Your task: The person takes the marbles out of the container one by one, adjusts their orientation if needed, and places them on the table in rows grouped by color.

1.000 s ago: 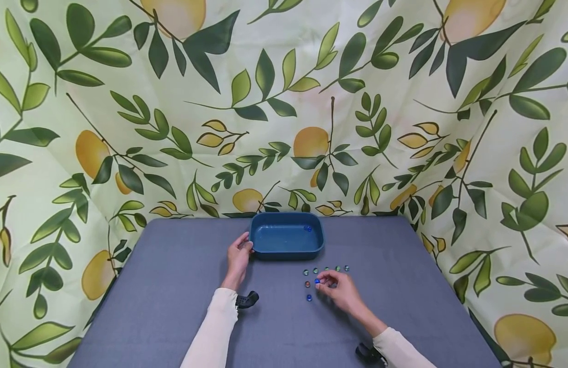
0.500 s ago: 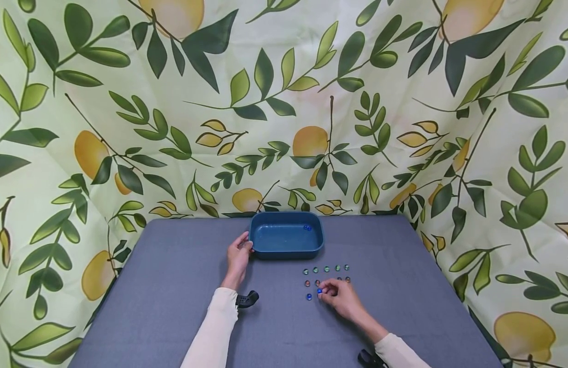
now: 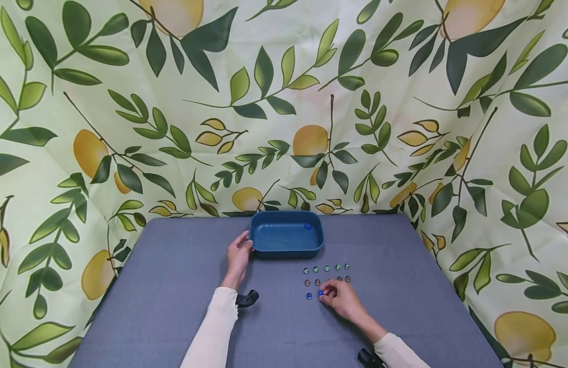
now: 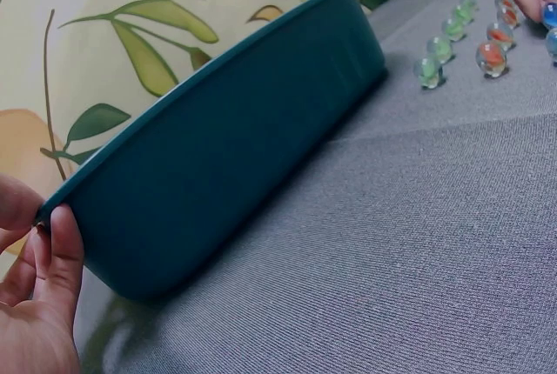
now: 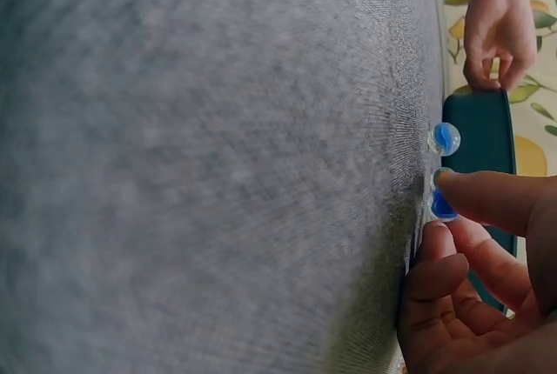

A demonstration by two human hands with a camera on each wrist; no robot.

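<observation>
At the back of the table stands a dark blue plastic tub (image 3: pixel 286 254). My left hand (image 3: pixel 238 259) pinches the rim at its left end between thumb and fingers. My right hand (image 3: pixel 344 300) is low over the table, pinching a blue marble (image 5: pixel 444 204) between thumb and fingertips; it appears at or just above the cloth. Just left of it lies another blue marble (image 3: pixel 309 296). Behind these are a row of orange-swirled marbles (image 3: pixel 307 282), partly hidden by my right hand, and a row of green marbles (image 3: pixel 327 268).
Small blue marbles (image 3: pixel 307 227) lie inside the tub toward its back right. Grey cloth covers the table (image 3: pixel 183 286). A leaf-and-fruit patterned curtain (image 3: pixel 265 128) hangs right behind the tub and along both sides.
My right hand has brought the blue marble toward me, from beside the orange row to the right of the other blue marble. The left hand and tub have stayed put.
</observation>
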